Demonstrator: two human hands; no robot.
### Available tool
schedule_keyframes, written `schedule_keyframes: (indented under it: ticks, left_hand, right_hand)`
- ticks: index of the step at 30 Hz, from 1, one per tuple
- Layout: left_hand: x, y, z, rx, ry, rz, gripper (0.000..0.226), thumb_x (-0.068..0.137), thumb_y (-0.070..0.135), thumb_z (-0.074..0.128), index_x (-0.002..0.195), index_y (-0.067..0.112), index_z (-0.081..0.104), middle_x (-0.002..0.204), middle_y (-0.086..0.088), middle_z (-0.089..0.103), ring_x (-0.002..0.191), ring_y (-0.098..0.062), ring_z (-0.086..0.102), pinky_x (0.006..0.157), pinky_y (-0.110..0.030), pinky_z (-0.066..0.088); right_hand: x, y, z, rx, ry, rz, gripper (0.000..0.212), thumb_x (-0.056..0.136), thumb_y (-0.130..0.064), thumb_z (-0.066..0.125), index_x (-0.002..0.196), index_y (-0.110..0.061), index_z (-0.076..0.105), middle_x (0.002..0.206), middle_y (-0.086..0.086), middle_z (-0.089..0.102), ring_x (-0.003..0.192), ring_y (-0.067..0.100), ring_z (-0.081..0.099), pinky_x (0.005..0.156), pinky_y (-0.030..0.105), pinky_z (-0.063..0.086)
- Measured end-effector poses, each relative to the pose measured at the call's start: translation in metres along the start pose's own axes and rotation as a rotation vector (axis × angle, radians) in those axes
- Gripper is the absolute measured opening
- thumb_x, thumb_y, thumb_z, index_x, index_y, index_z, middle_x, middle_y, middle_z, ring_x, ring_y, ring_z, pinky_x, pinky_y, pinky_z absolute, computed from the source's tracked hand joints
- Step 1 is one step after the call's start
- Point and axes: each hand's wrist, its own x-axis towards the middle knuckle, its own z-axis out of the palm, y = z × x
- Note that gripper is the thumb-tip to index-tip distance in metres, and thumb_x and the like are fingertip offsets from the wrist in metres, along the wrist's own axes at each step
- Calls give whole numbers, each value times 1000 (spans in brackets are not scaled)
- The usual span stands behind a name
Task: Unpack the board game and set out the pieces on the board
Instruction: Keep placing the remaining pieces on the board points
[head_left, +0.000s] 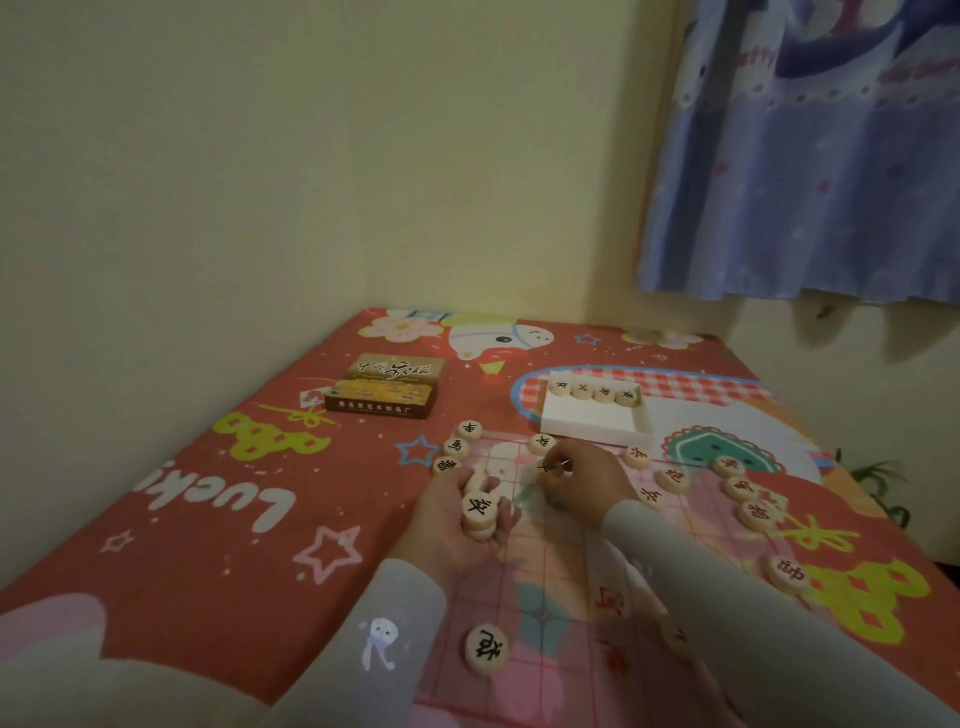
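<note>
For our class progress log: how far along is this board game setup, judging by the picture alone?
Done: the brown game box is unpacked, and round wooden pieces line the far-left edge and right side of the translucent pink grid board. In hand: the left hand holds a stack of pieces while the right hand places one. Left: four pieces remain in the white tray.
</note>
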Motion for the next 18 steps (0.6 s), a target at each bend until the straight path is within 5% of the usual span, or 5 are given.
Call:
schedule_keyframes:
  ticks: [9, 15, 17, 18]
  left_hand:
    - [7, -2, -1, -5, 10, -3, 31, 95, 27, 45, 79, 3, 58, 81, -17, 54, 72, -26, 53, 37, -20, 49]
    - [2, -12, 6, 34, 40, -6, 19, 85, 18, 49, 82, 5, 62, 75, -11, 61, 56, -26, 62, 43, -24, 52]
    - [121, -11, -32, -66, 75, 113, 32, 69, 17, 51, 94, 11, 71, 83, 4, 65, 71, -12, 60, 57, -19, 50]
    - [205, -17, -67, -135, -84, 171, 68, 52, 19, 44, 115, 26, 69, 91, 16, 60, 83, 0, 48, 65, -8, 37]
  right_hand:
    - [-3, 4, 6, -50, -25, -49, 23, 89, -34, 61, 106, -21, 67, 115, -2, 61, 106, 17, 57, 84, 25, 41]
    - [-50, -27, -18, 191, 63, -247, 6, 83, -30, 69, 84, -24, 67, 89, -11, 65, 89, 6, 60, 83, 38, 52]
    - [-71, -57, -32, 122, -12, -365, 17, 89, -28, 64, 97, -13, 68, 102, -7, 65, 100, 16, 59, 87, 43, 49]
    - [-79, -75, -38, -25, -21, -481, 35, 97, -25, 52, 117, 3, 61, 125, 8, 58, 115, 31, 52, 93, 45, 45]
